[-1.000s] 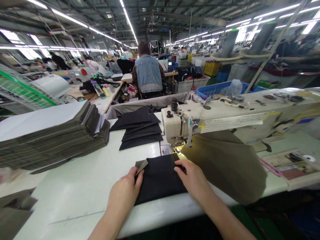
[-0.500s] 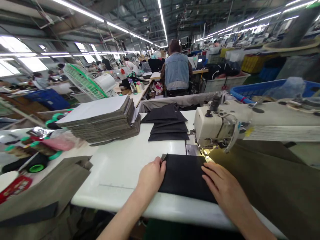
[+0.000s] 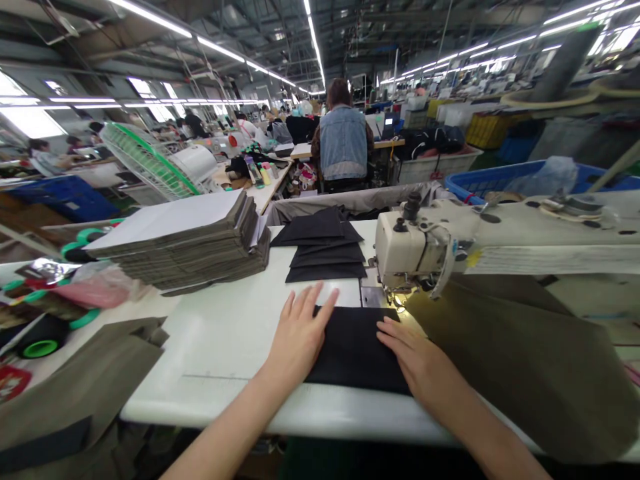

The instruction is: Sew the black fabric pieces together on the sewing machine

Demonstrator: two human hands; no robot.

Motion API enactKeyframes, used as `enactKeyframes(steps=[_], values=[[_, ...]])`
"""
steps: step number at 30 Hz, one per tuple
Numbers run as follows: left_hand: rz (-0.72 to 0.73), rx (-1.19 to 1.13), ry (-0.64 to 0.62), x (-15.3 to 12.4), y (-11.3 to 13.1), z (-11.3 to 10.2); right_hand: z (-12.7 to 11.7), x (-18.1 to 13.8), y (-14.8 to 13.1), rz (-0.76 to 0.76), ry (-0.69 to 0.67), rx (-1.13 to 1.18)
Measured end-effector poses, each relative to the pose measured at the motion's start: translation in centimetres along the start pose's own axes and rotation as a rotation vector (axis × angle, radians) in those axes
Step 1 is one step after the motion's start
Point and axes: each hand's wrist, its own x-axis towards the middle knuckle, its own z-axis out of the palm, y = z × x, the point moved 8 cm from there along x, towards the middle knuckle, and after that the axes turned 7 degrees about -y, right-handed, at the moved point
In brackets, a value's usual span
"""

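Note:
A black fabric panel (image 3: 357, 347) lies flat on the white sewing table (image 3: 220, 347), its near side at the table's front edge. On its left edge rests my left hand (image 3: 300, 327), open with the fingers spread. My right hand (image 3: 413, 350) lies on the panel's right side, fingers stretched out flat. Just beyond the panel is the lit needle area of a sewing machine (image 3: 407, 247). Several black folded pieces (image 3: 325, 257) sit in an overlapping pile behind the panel. Olive fabric (image 3: 520, 360) spreads over the table to the right of my right hand.
A tall stack of olive pieces (image 3: 190, 253) with white sheets on top stands at the left. Thread spools (image 3: 40, 347) and more olive fabric (image 3: 90, 373) lie at far left. A fan (image 3: 150, 160), a blue basket (image 3: 505, 177) and a seated person (image 3: 343, 137) are beyond.
My left hand has let go of the panel's upper left corner and spread its fingers over the left edge. My right hand stays on the right side. The view has shifted slightly right.

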Motion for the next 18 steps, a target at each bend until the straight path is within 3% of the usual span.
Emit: enactKeyframes(steps=[2,3,4,6,8,12,15,18], values=[[0.344,-0.048,-0.027,0.1,2.4,0.2,0.1,1.0,-0.5,0.027,-0.062,-0.007],[0.420,-0.084,-0.060,0.1,3.3,0.5,0.2,1.6,-0.8,0.078,-0.087,-0.028],[0.414,-0.120,-0.077,0.4,3.8,0.7,0.3,2.2,-1.0,0.143,-0.104,-0.057],[0.261,-0.162,-0.044,0.8,4.3,0.9,0.7,3.1,-1.5,0.282,-0.106,-0.122],[0.136,-0.152,0.029,0.5,5.0,1.3,1.0,3.4,-2.2,0.359,-0.024,-0.178],[0.123,-0.055,0.087,-0.7,5.9,2.9,1.6,1.5,-2.5,0.248,0.094,-0.170],[0.136,-0.072,0.087,-0.9,5.5,3.2,1.0,-0.9,-1.2,0.181,0.059,-0.134],[0.245,-0.128,0.038,-0.2,6.7,2.7,-0.1,-1.9,-0.4,0.134,0.024,-0.102]])
